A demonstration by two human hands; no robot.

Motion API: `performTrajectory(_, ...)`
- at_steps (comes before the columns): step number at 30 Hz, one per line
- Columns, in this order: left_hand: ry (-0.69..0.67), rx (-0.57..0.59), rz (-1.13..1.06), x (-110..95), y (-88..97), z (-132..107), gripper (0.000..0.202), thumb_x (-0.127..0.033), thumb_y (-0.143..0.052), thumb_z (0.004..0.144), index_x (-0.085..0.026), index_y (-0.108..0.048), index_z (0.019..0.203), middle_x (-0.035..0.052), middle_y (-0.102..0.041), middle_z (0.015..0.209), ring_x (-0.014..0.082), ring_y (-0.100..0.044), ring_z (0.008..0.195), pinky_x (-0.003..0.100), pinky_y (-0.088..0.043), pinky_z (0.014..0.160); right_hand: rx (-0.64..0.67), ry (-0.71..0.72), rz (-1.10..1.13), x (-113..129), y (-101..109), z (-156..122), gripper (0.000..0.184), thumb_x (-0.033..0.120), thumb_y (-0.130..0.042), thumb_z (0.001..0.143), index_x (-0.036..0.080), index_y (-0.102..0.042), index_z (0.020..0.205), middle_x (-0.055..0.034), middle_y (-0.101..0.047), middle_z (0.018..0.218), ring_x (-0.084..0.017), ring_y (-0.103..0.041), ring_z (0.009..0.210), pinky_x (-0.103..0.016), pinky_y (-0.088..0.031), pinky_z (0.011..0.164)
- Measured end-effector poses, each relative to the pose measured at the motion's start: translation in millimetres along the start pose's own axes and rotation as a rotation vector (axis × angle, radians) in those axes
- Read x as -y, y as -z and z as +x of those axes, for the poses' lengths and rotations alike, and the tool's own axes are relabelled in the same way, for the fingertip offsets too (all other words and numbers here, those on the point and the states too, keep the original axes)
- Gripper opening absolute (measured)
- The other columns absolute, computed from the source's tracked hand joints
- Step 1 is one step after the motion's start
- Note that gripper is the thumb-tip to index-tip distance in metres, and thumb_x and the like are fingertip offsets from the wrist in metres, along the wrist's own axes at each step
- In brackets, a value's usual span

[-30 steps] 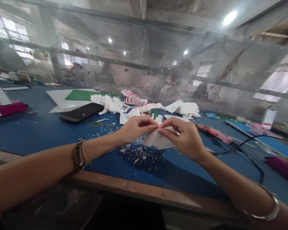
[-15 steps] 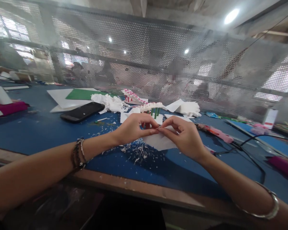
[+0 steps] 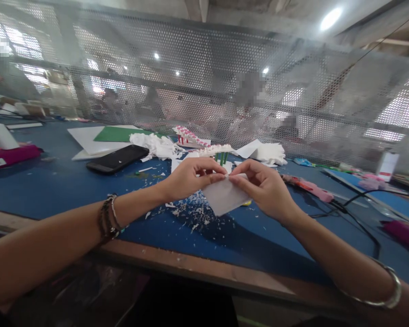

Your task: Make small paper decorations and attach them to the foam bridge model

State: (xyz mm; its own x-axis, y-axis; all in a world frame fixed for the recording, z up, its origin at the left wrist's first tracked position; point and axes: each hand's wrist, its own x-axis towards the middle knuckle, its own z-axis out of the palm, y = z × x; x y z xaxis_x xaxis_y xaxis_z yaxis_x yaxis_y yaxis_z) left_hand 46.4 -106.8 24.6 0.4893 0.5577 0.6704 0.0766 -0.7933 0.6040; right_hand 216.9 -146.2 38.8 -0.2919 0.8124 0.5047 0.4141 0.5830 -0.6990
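While left grip [image 3: 194,178] and right grip [image 3: 266,185] pinch its top edge, the white sheet [image 3: 222,197] hangs below them.

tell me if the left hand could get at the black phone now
Probably yes: the black phone lies uncovered, with only small scraps between it and the left hand, though that hand would likely first have to release the white sheet.

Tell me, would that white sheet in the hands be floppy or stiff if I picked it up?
Probably floppy: the white sheet hangs from where the left hand and right hand pinch its top edge. It's likely light, since small pinches seem to hold it up. It might crease easily, because it looks thin.
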Motion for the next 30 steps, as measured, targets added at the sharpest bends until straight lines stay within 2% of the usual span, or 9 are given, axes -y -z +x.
performTrajectory(7, 0.198, -0.013, -0.206, -1.5, -3.5, -1.0, 0.013, -0.024, -0.058, 0.066, -0.012, -0.061, 0.071, -0.0007, -0.055, 0.059, 0.0054, -0.042, 0.047, 0.018, -0.032, 0.043, -0.018, -0.104, 0.144, -1.5, -3.8, 0.4, 0.012, 0.027, -0.055, 0.069, 0.017, -0.049, 0.069, 0.005, -0.049, 0.052, -0.004, -0.039, 0.043, -0.017, -0.027, 0.039)
performTrajectory(11, 0.281, 0.01, -0.342, -0.5, -4.8, -0.8, 0.011, -0.022, -0.061, 0.064, -0.013, -0.06, 0.069, -0.0016, -0.056, 0.058, 0.0051, -0.044, 0.048, 0.018, -0.034, 0.044, 0.0, -0.154, 0.182, -1.7, -4.8, -1.0, 0.013, 0.029, -0.054, 0.07, 0.018, -0.048, 0.072, 0.0055, -0.05, 0.051, -0.004, -0.038, 0.04, -0.016, -0.026, 0.037)
performTrajectory(15, 0.309, 0.007, -0.462, -1.2, -4.6, -0.8, 0.01, -0.019, -0.063, 0.062, -0.013, -0.058, 0.068, -0.0026, -0.056, 0.059, 0.0047, -0.047, 0.052, 0.016, -0.036, 0.048, 0.013, -0.197, 0.209, -1.3, -5.7, -0.8, 0.017, 0.031, -0.055, 0.07, 0.018, -0.051, 0.08, 0.0051, -0.051, 0.051, -0.005, -0.04, 0.04, -0.016, -0.027, 0.037)
performTrajectory(20, 0.332, -0.009, -0.572, -4.8, -5.1, -0.6, 0.009, -0.013, -0.062, 0.061, -0.013, -0.055, 0.066, -0.005, -0.055, 0.059, 0.0029, -0.047, 0.053, 0.014, -0.036, 0.05, 0.014, -0.231, 0.314, -0.3, -7.0, -1.1, 0.016, 0.03, -0.058, 0.067, 0.016, -0.053, 0.073, 0.0054, -0.05, 0.051, -0.003, -0.039, 0.04, -0.016, -0.026, 0.037)
performTrajectory(25, 0.346, -0.002, -0.578, -7.2, -6.0, -0.6, 0.007, -0.011, -0.061, 0.062, -0.013, -0.054, 0.062, -0.0059, -0.054, 0.057, 0.0021, -0.045, 0.052, 0.013, -0.035, 0.05, 0.063, -0.275, 0.417, -2.3, -8.1, -2.1, 0.016, 0.031, -0.057, 0.068, 0.017, -0.053, 0.075, 0.0052, -0.05, 0.055, -0.004, -0.04, 0.042, -0.016, -0.027, 0.038)
performTrajectory(30, 0.361, 0.036, -0.578, -7.2, -3.7, 0.6, 0.008, -0.011, -0.06, 0.062, -0.013, -0.053, 0.06, -0.0053, -0.055, 0.06, 0.0018, -0.045, 0.052, 0.013, -0.034, 0.049, 0.08, -0.228, 0.388, -6.2, -9.0, -2.6, 0.017, 0.032, -0.056, 0.069, 0.017, -0.05, 0.071, 0.0062, -0.043, 0.053, -0.004, -0.033, 0.043, -0.017, -0.021, 0.039)
